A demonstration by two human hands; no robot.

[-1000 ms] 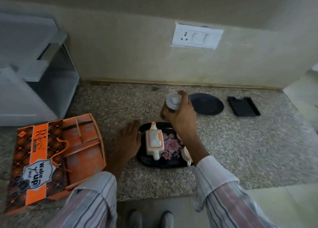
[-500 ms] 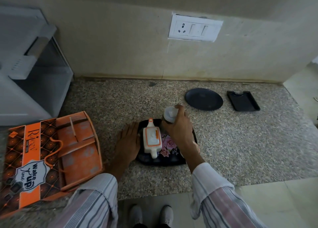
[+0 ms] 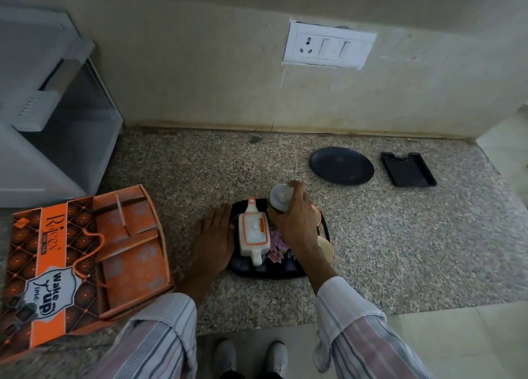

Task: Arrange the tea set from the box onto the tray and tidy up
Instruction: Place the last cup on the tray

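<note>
While the left hand [image 3: 215,237] lies flat and empty on the speckled granite tabletop [image 3: 400,250], steadying the black floral tray [image 3: 265,270], the right hand [image 3: 294,221] grips a white-lidded jar [image 3: 280,197] above the tray's far edge, beside the white-and-orange teapot [image 3: 254,235].

Tray [image 3: 265,271] mid-table [image 3: 400,250], as I see it.
Teapot [image 3: 254,235] on tray; box [image 3: 85,261] to its left; plate [image 3: 342,165] and holder [image 3: 408,173] behind right.
</note>
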